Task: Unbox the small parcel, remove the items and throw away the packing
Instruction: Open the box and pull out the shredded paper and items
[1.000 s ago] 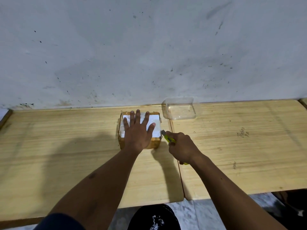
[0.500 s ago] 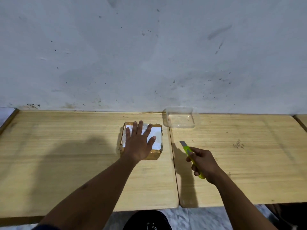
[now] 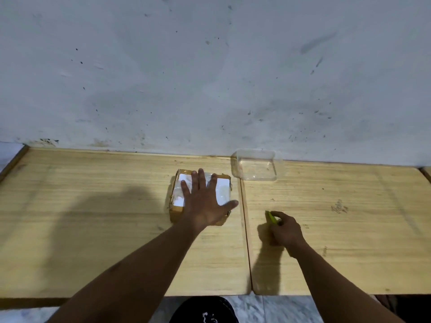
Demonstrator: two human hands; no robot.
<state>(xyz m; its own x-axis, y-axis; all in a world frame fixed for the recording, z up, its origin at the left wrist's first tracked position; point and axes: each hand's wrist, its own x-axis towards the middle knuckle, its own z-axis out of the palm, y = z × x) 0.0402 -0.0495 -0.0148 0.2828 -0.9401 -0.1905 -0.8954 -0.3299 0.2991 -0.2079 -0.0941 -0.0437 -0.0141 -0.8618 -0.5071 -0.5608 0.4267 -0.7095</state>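
A small brown cardboard parcel (image 3: 179, 190) with a white label and clear tape lies on the left wooden table (image 3: 93, 206) near its right edge. My left hand (image 3: 205, 201) rests flat on top of it, fingers spread, thumb over the parcel's right side. My right hand (image 3: 285, 231) is closed around a yellow-green utility knife (image 3: 272, 217), low over the right table (image 3: 349, 217), apart from the parcel. Only the knife's front end shows past my fingers; I cannot tell whether its blade is out.
A clear plastic container (image 3: 255, 165) stands open at the back against the stained wall, straddling the seam between the two tables. Tiled floor and a dark garment show below the front edge.
My right hand has pulled the knife away from the parcel's right side, moved right and lowered it toward the right table. My left hand stays on the parcel.
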